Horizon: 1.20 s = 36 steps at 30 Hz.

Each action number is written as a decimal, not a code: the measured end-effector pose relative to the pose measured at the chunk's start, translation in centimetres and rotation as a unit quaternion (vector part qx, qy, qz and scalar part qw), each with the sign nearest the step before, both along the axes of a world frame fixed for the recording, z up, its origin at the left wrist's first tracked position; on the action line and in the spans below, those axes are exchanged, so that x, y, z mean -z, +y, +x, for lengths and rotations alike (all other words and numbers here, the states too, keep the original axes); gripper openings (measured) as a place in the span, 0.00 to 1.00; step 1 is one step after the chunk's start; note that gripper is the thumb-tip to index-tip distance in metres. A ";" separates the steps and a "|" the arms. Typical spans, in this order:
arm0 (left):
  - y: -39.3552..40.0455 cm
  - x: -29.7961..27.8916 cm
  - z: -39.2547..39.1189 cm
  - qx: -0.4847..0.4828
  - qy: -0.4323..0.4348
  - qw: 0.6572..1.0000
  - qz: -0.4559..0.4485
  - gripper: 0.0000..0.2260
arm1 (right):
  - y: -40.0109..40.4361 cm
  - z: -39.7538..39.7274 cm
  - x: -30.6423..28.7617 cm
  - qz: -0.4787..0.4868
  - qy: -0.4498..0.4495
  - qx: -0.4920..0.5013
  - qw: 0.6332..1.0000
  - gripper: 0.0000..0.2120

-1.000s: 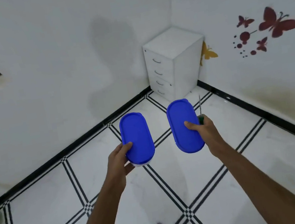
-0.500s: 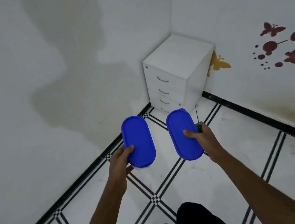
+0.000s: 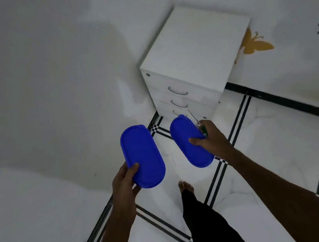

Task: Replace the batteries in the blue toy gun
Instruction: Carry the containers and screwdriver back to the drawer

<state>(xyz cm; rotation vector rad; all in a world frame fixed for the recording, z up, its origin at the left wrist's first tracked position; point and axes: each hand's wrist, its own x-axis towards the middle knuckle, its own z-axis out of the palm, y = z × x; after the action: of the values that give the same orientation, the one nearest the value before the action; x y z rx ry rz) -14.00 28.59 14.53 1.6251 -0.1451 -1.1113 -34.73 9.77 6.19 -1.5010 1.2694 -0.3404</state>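
From the head camera, the left hand [image 3: 125,182] grips a blue oval-lidded container [image 3: 142,156] at centre frame, thumb on its lid. The right hand [image 3: 212,137] grasps a second blue lidded container [image 3: 189,140] together with a green-handled screwdriver [image 3: 199,124]. No blue toy gun is in sight. Below them, glossy white floor tiles [image 3: 277,160] carry dark double stripes. A white drawer cabinet [image 3: 193,62] stands in the upper-right corner, a yellow butterfly sticker [image 3: 255,44] on the wall beside it. A bare foot [image 3: 185,187] shows lower centre.
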 end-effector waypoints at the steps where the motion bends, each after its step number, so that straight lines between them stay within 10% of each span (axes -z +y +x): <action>1: -2.3 1.3 1.4 0.007 0.003 1.000 0.004 0.14 | -2.1 1.7 1.2 -0.017 0.015 -0.003 1.000 0.33; 21: -18.9 19.9 15.7 0.067 0.067 0.993 0.068 0.15 | -20.0 14.3 19.5 -0.171 0.189 0.013 0.967 0.32; 36: -14.0 18.9 19.4 0.118 0.082 0.989 0.047 0.21 | -8.6 17.1 18.8 -0.111 0.190 0.028 0.975 0.28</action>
<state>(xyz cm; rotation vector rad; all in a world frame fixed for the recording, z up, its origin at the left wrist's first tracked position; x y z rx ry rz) 5.44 14.60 -4.36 1.6210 -0.1835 -1.4466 -17.64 1.14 -12.56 -1.7829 1.6191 -0.2427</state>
